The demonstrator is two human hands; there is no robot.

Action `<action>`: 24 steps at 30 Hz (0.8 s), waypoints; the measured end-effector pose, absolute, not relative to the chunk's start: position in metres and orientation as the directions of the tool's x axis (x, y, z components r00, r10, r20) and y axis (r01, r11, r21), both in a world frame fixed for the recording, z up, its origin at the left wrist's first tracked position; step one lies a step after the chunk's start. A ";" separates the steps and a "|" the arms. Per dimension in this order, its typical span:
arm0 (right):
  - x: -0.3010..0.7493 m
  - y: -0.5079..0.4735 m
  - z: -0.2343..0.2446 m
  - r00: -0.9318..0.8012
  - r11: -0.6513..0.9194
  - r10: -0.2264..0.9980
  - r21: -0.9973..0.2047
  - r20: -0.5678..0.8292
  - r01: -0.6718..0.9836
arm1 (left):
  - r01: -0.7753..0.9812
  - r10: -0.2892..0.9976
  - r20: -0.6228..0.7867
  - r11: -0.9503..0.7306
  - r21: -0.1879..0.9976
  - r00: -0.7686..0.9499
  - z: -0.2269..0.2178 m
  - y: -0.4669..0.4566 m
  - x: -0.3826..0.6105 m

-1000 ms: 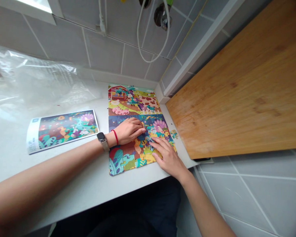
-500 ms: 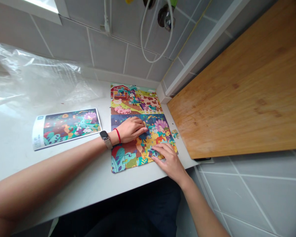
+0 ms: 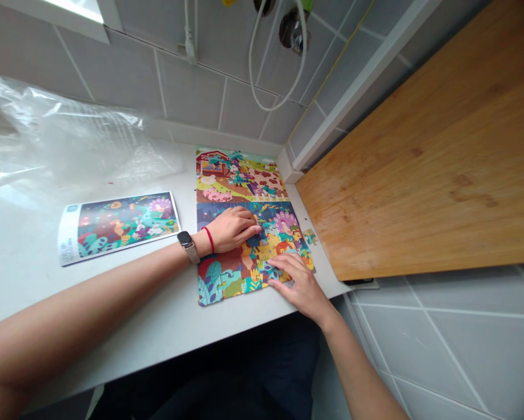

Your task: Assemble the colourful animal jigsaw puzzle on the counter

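Note:
A jigsaw puzzle (image 3: 215, 261) of a colourful night forest lies on the white counter, a pink peacock showing at its right side. My left hand (image 3: 234, 228), with a watch and a red cord at the wrist, rests palm down across its middle, fingers slightly bent. What lies beneath the palm is hidden. Near the lower right part, my right hand (image 3: 297, 281) has thumb and fingertips on a blue-patterned puzzle piece (image 3: 268, 272), which sits among the joined pieces. Behind lies a farm puzzle (image 3: 218, 194) with loose pieces scattered on top.
A picture sheet (image 3: 126, 224) showing the same forest scene lies to the left, its left edge curling. Clear plastic wrapping (image 3: 69, 140) is behind it. A loose puzzle piece (image 3: 309, 236) lies right of the puzzle, near a large wooden board (image 3: 419, 163). A white cable (image 3: 253, 76) hangs at the wall.
My right fingers have shifted very slightly at the blue-patterned piece, which shows a little further left. My left hand has stayed in place.

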State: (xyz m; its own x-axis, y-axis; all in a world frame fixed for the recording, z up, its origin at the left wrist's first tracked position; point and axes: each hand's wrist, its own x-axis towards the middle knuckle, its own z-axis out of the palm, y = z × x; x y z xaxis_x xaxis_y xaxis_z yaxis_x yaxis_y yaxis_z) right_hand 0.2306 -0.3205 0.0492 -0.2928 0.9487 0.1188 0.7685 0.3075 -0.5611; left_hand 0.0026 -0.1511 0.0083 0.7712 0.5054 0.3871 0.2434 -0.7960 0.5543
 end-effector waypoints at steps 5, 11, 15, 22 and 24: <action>0.229 -0.322 0.040 -0.240 0.293 0.956 -0.547 0.167 0.785 | 0.254 0.508 0.392 -0.802 0.541 0.767 0.009 -0.152 0.003; 0.219 -0.326 0.023 -0.118 0.285 0.931 -0.488 0.345 0.825 | 0.290 0.508 0.392 -0.820 0.494 0.767 0.008 -0.154 0.003; 0.217 -0.326 0.023 -0.120 0.293 0.926 -0.480 0.357 0.827 | 0.307 0.508 0.393 -0.827 0.471 0.766 0.009 -0.156 0.003; 0.218 -0.326 0.023 -0.105 0.299 0.920 -0.503 0.378 0.811 | 0.297 0.490 0.378 -0.834 0.464 0.786 0.012 -0.157 0.004; 0.219 -0.327 0.023 -0.112 0.313 0.916 -0.514 0.385 0.798 | 0.298 0.489 0.375 -0.835 0.463 0.787 0.012 -0.157 0.003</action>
